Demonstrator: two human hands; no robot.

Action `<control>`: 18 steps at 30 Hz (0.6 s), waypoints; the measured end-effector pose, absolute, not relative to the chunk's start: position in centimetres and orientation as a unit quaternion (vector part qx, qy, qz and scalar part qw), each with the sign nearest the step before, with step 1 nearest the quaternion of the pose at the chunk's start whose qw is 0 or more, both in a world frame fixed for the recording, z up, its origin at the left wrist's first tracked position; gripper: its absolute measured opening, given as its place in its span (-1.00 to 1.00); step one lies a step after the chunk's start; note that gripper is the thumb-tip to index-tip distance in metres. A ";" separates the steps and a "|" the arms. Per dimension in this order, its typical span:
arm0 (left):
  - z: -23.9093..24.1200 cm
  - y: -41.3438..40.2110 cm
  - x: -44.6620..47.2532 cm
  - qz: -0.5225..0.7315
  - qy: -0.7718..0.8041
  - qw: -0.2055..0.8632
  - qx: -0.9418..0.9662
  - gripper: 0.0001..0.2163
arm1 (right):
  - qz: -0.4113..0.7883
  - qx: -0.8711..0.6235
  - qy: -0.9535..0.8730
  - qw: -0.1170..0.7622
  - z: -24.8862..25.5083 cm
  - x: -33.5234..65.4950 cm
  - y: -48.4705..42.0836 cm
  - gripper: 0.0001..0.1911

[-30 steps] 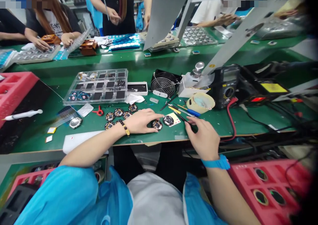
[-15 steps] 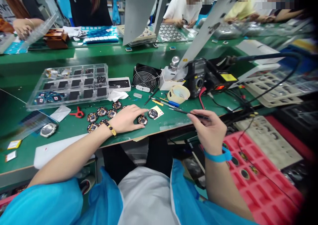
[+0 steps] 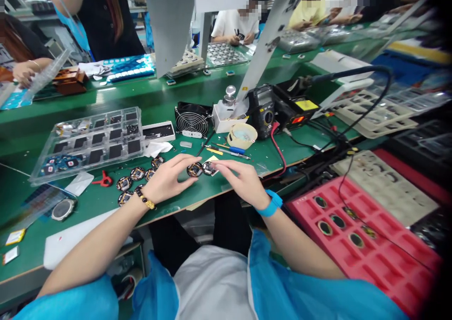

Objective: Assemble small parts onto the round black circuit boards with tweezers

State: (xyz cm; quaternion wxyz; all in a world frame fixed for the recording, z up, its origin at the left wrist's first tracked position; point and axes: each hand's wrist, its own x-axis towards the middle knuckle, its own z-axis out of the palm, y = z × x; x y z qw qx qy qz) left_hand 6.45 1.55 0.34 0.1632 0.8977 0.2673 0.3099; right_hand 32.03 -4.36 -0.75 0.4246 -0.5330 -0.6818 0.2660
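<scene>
My left hand (image 3: 169, 179) rests low over the bench, thumb and forefinger closed around the edges of a round circuit board (image 3: 194, 170). Just right of it, my right hand (image 3: 243, 179) pinches a second round piece (image 3: 208, 168), dark with a pale rim, above a small yellow paper (image 3: 213, 158). The two round pieces sit side by side, almost touching. More round circuit boards (image 3: 137, 173) lie beyond and left of my left hand, some partly hidden by it. Behind my right fingers lie a blue pen (image 3: 236, 150) and a thin grey tool.
A clear compartment box (image 3: 95, 155) stands left, near a red clamp (image 3: 103, 179) and a round watch-like case (image 3: 64, 209). Behind are a fan (image 3: 192, 121), a round tub (image 3: 243, 136) and a multimeter (image 3: 263, 113). A red foam tray (image 3: 384, 263) lies right. People work opposite.
My right hand has moved left to the round piece beside my left hand; the tweezers-like tool it held is out of its fingers. My left hand stays at its circuit board. The view has shifted.
</scene>
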 end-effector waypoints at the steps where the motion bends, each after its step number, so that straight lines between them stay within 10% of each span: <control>1: 0.4 1.6 6.4 0.321 0.265 0.161 0.895 -0.56 | 0.315 -0.520 -0.675 0.419 -0.5 31.2 -3.8 -0.68; 18: 0.7 1.8 6.2 0.346 0.254 0.118 0.895 -0.62 | 0.359 -0.512 -0.642 0.442 -1.1 28.7 -2.3 -0.72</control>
